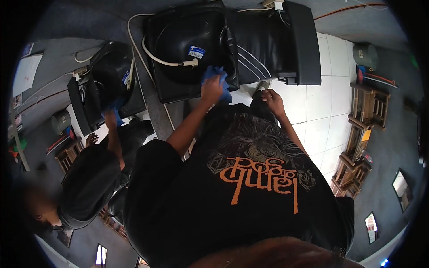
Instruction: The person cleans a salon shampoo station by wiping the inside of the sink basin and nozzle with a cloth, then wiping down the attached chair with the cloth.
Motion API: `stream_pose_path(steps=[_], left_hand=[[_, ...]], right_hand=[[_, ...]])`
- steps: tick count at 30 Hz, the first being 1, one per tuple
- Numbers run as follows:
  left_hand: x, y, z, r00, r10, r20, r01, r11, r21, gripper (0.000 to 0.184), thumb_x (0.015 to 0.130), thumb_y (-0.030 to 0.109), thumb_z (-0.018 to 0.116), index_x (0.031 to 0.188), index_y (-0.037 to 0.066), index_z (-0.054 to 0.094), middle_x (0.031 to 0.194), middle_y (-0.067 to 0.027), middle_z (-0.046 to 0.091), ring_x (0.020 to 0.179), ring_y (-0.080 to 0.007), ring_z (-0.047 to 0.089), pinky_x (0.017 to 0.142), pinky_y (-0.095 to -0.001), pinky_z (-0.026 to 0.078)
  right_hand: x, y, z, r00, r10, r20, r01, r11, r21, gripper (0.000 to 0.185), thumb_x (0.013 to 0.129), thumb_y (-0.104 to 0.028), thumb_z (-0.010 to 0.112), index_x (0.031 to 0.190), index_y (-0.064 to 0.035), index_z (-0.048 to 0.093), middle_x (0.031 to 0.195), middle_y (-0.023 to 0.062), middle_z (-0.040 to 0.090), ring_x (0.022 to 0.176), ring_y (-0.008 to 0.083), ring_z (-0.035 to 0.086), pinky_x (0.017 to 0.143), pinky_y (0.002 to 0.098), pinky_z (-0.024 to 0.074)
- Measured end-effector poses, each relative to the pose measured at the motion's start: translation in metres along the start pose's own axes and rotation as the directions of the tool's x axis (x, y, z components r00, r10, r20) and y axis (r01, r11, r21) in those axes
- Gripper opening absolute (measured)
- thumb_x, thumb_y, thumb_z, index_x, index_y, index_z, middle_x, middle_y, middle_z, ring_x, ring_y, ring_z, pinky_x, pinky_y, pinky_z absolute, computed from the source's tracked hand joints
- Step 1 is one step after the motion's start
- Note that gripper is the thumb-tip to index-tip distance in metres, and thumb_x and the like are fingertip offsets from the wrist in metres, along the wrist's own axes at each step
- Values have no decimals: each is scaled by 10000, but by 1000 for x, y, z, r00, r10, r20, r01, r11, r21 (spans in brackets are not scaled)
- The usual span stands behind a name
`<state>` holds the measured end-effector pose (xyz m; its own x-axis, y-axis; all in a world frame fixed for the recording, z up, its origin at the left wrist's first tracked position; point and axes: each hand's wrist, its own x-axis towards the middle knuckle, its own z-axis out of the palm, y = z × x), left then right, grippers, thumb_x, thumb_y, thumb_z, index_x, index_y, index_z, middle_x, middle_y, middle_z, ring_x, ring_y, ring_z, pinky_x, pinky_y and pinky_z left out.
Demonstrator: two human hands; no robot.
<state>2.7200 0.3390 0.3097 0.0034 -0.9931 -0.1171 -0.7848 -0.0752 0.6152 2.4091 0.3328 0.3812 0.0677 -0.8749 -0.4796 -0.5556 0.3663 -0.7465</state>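
Note:
My left hand (pixel 212 90) is closed on a crumpled blue cloth (pixel 222 83), which touches the front rim of a black basin (pixel 172 33). Inside the basin lie a cream hose (pixel 163 60) and a small blue and white packet (pixel 196 52). To the right, my right hand (pixel 273 102) hangs over the gap below the black padded seat (pixel 257 44). Its fingers are loosely bent and apart, with nothing visible in them.
A mirror on the left reflects a person in black and the basin (pixel 109 71). White floor tiles (pixel 322 105) lie to the right, with wooden benches (pixel 368 107) and a grey bin (pixel 365 55) along the wall. A power outlet (pixel 271 3) is at the top.

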Motion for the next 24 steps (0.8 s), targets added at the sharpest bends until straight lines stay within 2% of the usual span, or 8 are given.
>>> stream_pose_path(steps=[3,6,9,12,13,17,20,24], left_hand=[[17,5,-13,942,-331,-65,321,939,-121,457,1079,345,460,1277,-34,623,1041,-297,710,976,-479,689,875,-533,536],[35,43,-24,908,-362,-210,234,855,-463,450,1075,390,465,1258,16,638,1163,-265,701,1066,-460,674,930,-534,520],[37,97,-17,958,-159,-238,-3,826,-564,358,1068,295,521,1240,-2,624,1134,-221,648,1080,-415,632,938,-453,495],[18,148,-16,972,218,-89,-231,813,-534,412,1057,266,573,1335,-38,566,1201,-195,570,1157,-357,570,1007,-411,448],[10,166,-26,984,178,9,-143,817,-559,406,1045,262,601,1323,-34,589,1190,-182,590,1153,-331,584,1009,-402,451],[15,134,-33,991,107,78,-22,713,-701,344,1018,276,663,1223,1,692,1146,-129,658,1098,-231,638,965,-359,496],[39,55,-28,968,-172,-181,64,872,-485,274,1009,305,675,1108,57,739,1004,-138,725,858,-226,730,784,-345,566],[90,-89,-23,947,-270,-175,294,947,130,257,976,323,632,1051,93,718,1046,-149,687,1013,-371,673,869,-496,547]], right_hand=[[5,4,2,999,33,26,-35,996,76,357,1056,-302,552,1176,7,684,961,127,773,859,200,748,808,318,568],[11,-3,8,983,71,170,-113,961,251,417,1065,-382,550,1239,-19,661,1074,119,758,916,193,737,844,324,566],[12,-51,7,901,126,416,-305,865,397,631,1049,-563,518,1433,-63,517,1372,154,622,1154,242,664,963,397,539],[19,-89,-8,732,49,680,-631,426,648,709,1014,-618,544,1479,-91,452,1458,154,533,1296,274,565,1031,477,501],[38,-63,-5,709,113,696,-679,376,631,672,1016,-584,556,1482,-113,445,1475,147,503,1359,298,500,1067,547,466],[44,-75,-2,871,185,454,-470,579,666,510,1042,-366,554,1465,-101,452,1396,157,566,1269,303,582,1041,533,491],[37,-88,0,910,314,271,-413,626,661,418,1077,-334,506,1385,-52,524,1284,122,622,1128,253,647,944,470,541],[26,-62,1,940,324,105,-330,791,515,476,1029,-290,578,1393,13,533,1227,123,665,1095,227,663,925,376,544]])
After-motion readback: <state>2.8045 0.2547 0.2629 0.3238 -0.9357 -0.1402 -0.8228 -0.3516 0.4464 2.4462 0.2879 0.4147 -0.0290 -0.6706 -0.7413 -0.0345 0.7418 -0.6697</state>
